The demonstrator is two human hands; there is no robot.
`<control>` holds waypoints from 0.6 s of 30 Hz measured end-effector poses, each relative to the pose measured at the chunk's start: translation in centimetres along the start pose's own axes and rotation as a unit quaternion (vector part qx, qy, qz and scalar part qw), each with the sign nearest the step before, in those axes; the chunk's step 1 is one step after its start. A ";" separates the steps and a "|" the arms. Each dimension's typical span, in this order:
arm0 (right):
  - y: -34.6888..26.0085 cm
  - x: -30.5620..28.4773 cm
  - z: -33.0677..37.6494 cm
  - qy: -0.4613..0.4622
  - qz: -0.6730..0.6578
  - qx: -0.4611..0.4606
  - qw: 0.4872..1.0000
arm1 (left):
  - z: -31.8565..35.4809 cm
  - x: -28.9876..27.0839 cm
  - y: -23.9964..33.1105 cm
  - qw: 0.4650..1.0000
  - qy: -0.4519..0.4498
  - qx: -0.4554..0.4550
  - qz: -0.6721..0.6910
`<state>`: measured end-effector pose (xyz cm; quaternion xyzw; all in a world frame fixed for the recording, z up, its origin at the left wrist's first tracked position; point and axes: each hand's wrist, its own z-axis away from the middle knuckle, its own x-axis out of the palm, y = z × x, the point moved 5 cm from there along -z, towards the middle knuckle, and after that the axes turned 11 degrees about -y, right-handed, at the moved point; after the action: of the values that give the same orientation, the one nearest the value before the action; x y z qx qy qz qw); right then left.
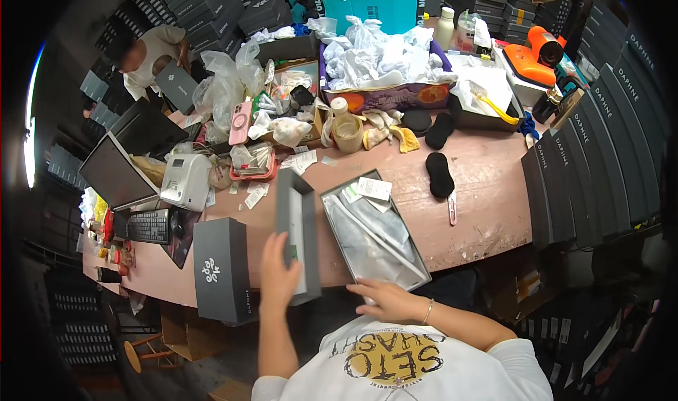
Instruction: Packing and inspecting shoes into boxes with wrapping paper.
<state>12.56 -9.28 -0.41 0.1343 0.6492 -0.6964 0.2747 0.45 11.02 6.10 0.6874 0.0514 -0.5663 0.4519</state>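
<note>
My left hand [280, 272] grips the side of a dark grey shoe box lid [305, 224], which stands tilted on its edge with its pale inside toward the open box. Right of it lies the open shoe box [417, 279]. Inside are crumpled white tissue paper [367, 240], a long white strip and a white label card [373, 188] at the far end. My right hand [388, 302] rests by the box's near edge, fingers stretched out and apart, holding nothing. A closed grey shoe box [222, 270] stands left of my left hand.
Black insoles [440, 175] and a small white-and-red cutter [453, 209] lie to the right. A carton of crumpled paper [385, 98], a jar [347, 129] and a label printer [186, 180] line the back and left. Stacked shoe boxes [575, 168] border the right. Another person [152, 58] handles a box at far left.
</note>
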 end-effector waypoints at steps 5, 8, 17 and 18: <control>0.1 -5.7 -0.3 0.016 -0.093 0.099 0.991 | 2.9 -1.6 -3.1 0.991 0.047 -0.011 -0.124; 1.9 -12.1 -2.5 0.227 0.185 0.072 0.953 | -1.2 4.8 5.5 0.980 -0.032 0.195 -0.016; 11.4 -12.0 -7.9 0.214 0.176 0.157 0.948 | -2.5 14.2 6.5 0.960 -0.071 0.265 -0.063; 9.3 -12.7 -8.6 0.191 0.221 0.190 0.937 | -1.9 14.0 6.0 0.963 -0.062 0.258 -0.052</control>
<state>26.61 1.71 -2.26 0.4546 0.4986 -0.6900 0.2622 10.30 2.54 -2.17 0.7405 -0.0888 -0.6246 0.2316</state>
